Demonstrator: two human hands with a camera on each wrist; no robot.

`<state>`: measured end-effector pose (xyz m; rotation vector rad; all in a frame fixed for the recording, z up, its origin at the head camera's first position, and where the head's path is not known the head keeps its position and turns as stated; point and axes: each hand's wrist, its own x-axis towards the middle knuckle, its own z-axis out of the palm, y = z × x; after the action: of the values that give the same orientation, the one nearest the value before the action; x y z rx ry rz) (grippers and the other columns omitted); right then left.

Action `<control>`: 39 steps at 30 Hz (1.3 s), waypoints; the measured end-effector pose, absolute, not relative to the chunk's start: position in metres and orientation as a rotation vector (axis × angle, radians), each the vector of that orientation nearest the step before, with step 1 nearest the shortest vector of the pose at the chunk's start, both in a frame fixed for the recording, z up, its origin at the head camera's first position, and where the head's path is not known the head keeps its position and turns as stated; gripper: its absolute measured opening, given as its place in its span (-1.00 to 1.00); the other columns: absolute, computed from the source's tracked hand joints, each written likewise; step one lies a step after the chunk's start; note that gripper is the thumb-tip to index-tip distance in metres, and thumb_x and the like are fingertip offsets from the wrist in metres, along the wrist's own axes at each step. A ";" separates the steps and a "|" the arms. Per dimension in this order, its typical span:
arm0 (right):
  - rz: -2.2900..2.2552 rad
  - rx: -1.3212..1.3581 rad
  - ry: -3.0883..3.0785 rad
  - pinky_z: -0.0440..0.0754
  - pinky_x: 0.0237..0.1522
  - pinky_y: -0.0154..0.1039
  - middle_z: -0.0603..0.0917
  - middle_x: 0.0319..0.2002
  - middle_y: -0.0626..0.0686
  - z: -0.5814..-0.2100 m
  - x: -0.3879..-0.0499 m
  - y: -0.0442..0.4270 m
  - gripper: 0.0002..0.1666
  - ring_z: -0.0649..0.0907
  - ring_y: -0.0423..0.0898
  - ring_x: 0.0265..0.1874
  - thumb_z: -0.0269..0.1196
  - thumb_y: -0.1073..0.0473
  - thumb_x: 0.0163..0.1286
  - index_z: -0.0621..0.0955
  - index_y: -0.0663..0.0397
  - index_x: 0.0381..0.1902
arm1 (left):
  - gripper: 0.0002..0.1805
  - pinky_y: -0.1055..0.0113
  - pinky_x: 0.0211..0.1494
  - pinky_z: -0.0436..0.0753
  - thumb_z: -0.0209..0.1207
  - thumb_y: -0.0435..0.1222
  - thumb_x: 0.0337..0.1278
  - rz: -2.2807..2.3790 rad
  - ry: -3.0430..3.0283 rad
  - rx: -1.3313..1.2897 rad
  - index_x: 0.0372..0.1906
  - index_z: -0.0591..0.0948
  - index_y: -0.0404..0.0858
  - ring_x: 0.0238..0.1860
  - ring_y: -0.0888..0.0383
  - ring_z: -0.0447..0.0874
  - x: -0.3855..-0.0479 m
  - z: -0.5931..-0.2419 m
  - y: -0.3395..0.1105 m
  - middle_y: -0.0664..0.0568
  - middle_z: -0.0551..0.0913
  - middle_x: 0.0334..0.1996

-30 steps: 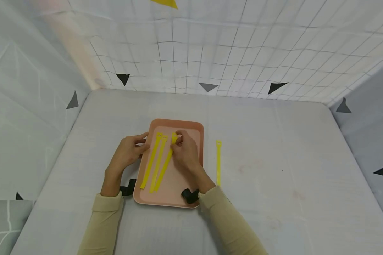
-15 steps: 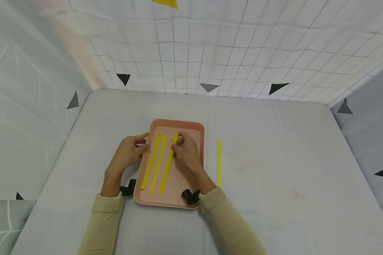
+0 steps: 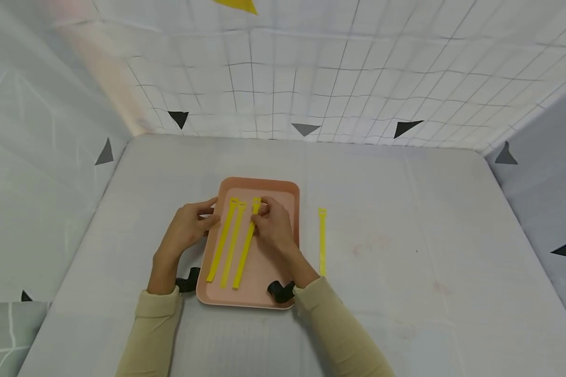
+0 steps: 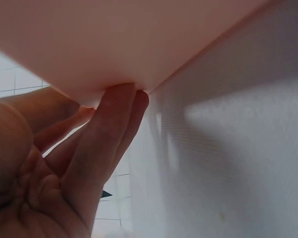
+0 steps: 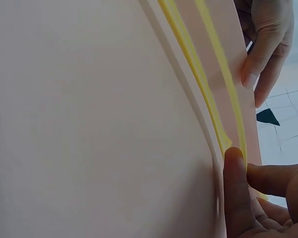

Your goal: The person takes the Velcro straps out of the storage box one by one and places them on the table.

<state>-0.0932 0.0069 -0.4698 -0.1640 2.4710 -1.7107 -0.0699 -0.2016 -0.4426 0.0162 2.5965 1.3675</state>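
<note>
A pink tray (image 3: 269, 267) lies on the white-covered table. My left hand (image 3: 186, 225) grips its left edge, thumb at the rim; in the left wrist view, the fingers (image 4: 102, 134) reach beneath the tray's underside. Inside it lie two yellow cable straps, the left strap (image 3: 221, 241) and the middle strap (image 3: 232, 246), nearly side by side with slotted heads at the far end. My right hand (image 3: 274, 224) pinches a third yellow strap (image 3: 243, 256) just below its head, over the tray. Part of that strap is hidden by the fingers.
One more yellow strap (image 3: 323, 241) lies on the table right of the tray, its near end hidden by the right sleeve. A black wrist device (image 3: 280, 291) overhangs the tray's near right corner; another (image 3: 187, 280) sits beside its left edge. A gridded white sheet hangs behind.
The pinched strap's near end has swung right, away from the middle strap, so a wider gap shows between them. The left hand keeps its grip on the tray. The head view shifts slightly.
</note>
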 end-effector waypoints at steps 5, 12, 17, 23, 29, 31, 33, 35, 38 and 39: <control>-1.682 -0.146 2.486 0.67 -0.52 -0.31 0.62 -0.30 0.16 -0.469 -0.093 0.007 -0.46 0.67 -0.08 -0.53 0.27 0.42 0.33 0.48 0.36 0.26 | -0.40 0.22 -0.24 0.74 0.16 -0.34 0.40 1.364 2.602 0.012 0.47 0.30 -0.29 -0.09 -0.15 0.72 -0.069 -0.443 -0.202 -0.40 0.53 0.16; -1.711 -0.147 2.470 0.67 -0.52 -0.31 0.62 -0.29 0.17 -0.470 -0.093 0.007 -0.49 0.67 -0.08 -0.53 0.28 0.43 0.32 0.51 0.38 0.23 | -0.40 0.21 -0.24 0.74 0.17 -0.34 0.39 1.352 2.615 -0.012 0.47 0.31 -0.28 -0.08 -0.16 0.72 -0.067 -0.445 -0.203 -0.40 0.53 0.17; -1.738 -0.137 2.463 0.67 -0.52 -0.32 0.63 -0.29 0.17 -0.471 -0.093 0.007 -0.49 0.69 -0.07 -0.52 0.28 0.43 0.31 0.51 0.38 0.22 | -0.40 0.21 -0.25 0.74 0.17 -0.34 0.39 1.354 2.623 0.005 0.46 0.31 -0.28 -0.11 -0.15 0.73 -0.068 -0.445 -0.203 -0.40 0.54 0.15; -1.796 -0.106 2.423 0.69 -0.47 -0.30 0.65 -0.30 0.16 -0.470 -0.093 0.008 -0.50 0.71 -0.05 -0.48 0.28 0.43 0.31 0.52 0.37 0.22 | -0.40 0.22 -0.27 0.74 0.17 -0.35 0.39 1.374 2.610 0.028 0.46 0.32 -0.29 -0.18 -0.12 0.75 -0.070 -0.446 -0.203 -0.41 0.54 0.14; -1.818 -0.101 2.377 0.68 -0.42 -0.31 0.65 -0.28 0.17 -0.470 -0.092 0.008 -0.48 0.71 -0.07 -0.41 0.30 0.42 0.30 0.52 0.38 0.23 | -0.41 0.21 -0.27 0.74 0.17 -0.35 0.39 1.372 2.610 0.028 0.46 0.32 -0.29 -0.18 -0.12 0.75 -0.070 -0.446 -0.202 -0.41 0.55 0.13; -1.821 -0.119 2.370 0.67 -0.40 -0.31 0.65 -0.27 0.17 -0.469 -0.092 0.008 -0.48 0.71 -0.06 -0.38 0.30 0.43 0.30 0.52 0.39 0.23 | -0.40 0.21 -0.26 0.74 0.17 -0.35 0.39 1.368 2.611 0.027 0.46 0.32 -0.29 -0.15 -0.14 0.74 -0.070 -0.445 -0.202 -0.41 0.54 0.14; -1.827 -0.132 2.360 0.67 -0.38 -0.31 0.64 -0.27 0.17 -0.469 -0.092 0.008 -0.48 0.71 -0.05 -0.37 0.30 0.43 0.31 0.51 0.38 0.23 | -0.40 0.21 -0.25 0.74 0.17 -0.35 0.39 1.367 2.611 0.020 0.46 0.31 -0.28 -0.12 -0.15 0.73 -0.070 -0.445 -0.201 -0.41 0.54 0.15; -1.853 -0.138 2.331 0.67 -0.38 -0.31 0.64 -0.27 0.17 -0.467 -0.092 0.009 -0.49 0.71 -0.05 -0.37 0.29 0.43 0.31 0.52 0.37 0.23 | -0.40 0.21 -0.25 0.74 0.17 -0.35 0.39 1.367 2.611 0.013 0.47 0.31 -0.27 -0.11 -0.15 0.73 -0.069 -0.445 -0.201 -0.40 0.54 0.15; -1.904 -0.136 2.273 0.69 -0.40 -0.30 0.62 -0.28 0.18 -0.465 -0.092 0.009 -0.49 0.72 -0.05 -0.40 0.28 0.44 0.32 0.51 0.36 0.24 | -0.39 0.21 -0.26 0.74 0.16 -0.35 0.39 1.370 2.607 0.003 0.47 0.31 -0.27 -0.12 -0.15 0.73 -0.069 -0.445 -0.200 -0.40 0.53 0.16; -1.920 -0.133 2.252 0.70 -0.41 -0.29 0.62 -0.27 0.18 -0.465 -0.092 0.009 -0.48 0.72 -0.05 -0.41 0.28 0.43 0.33 0.51 0.35 0.25 | -0.39 0.21 -0.25 0.74 0.16 -0.35 0.39 1.372 2.604 -0.001 0.47 0.31 -0.26 -0.12 -0.15 0.73 -0.069 -0.445 -0.200 -0.40 0.53 0.16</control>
<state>-0.0919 0.0094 -0.4648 -0.1329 2.2518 -1.9200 -0.0694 -0.2004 -0.4448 -0.0011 2.6041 1.3723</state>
